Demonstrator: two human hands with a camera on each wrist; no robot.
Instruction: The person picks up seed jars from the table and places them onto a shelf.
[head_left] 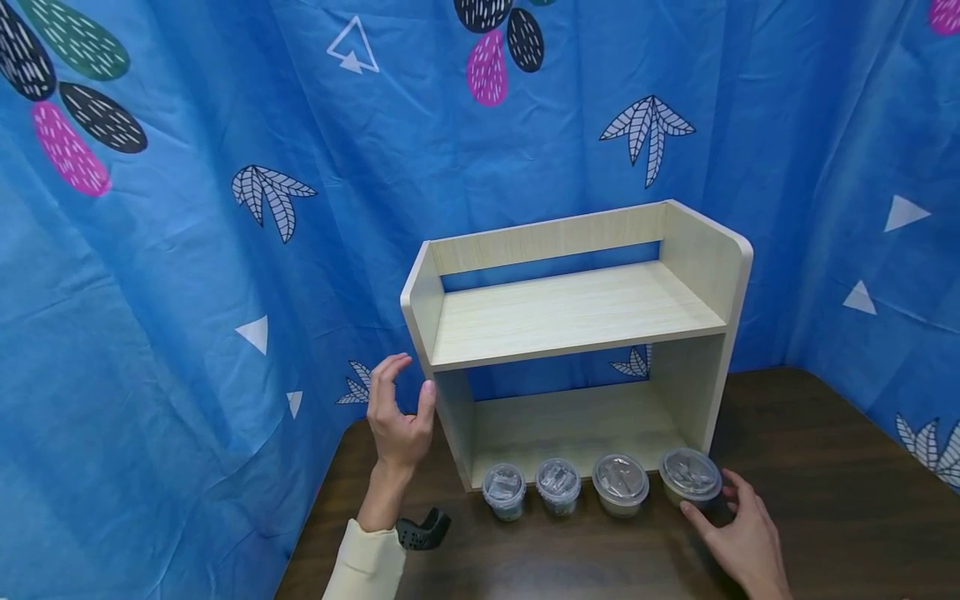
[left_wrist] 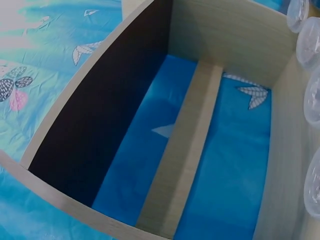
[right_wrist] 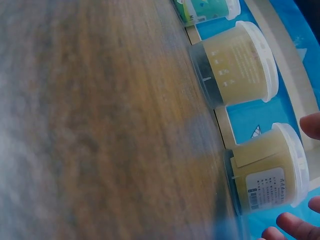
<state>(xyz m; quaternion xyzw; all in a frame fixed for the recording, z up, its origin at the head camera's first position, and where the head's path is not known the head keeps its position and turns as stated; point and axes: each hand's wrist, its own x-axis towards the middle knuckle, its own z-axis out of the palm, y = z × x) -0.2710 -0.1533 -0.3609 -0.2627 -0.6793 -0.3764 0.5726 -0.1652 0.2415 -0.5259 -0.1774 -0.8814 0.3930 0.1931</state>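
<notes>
My left hand [head_left: 401,425] is raised beside the left panel of a pale wooden shelf [head_left: 577,312], fingers bent loosely and holding nothing. My right hand [head_left: 738,533] is at the rightmost lidded plastic tub [head_left: 690,477], thumb in front and fingers at its right side. In the right wrist view, this labelled tub [right_wrist: 265,180] stands between the thumb and the spread fingertips [right_wrist: 295,225], with a gap showing. To its left stand another wide tub [head_left: 621,483] and two narrower lidded cups, one central [head_left: 558,483] and one at the left end [head_left: 504,490].
The two-tier shelf stands on a dark wooden table [head_left: 585,558], the tubs lined along its front edge. A black curved object [head_left: 423,530] shows by the left wrist. Blue patterned curtain [head_left: 187,333] hangs behind and at both sides.
</notes>
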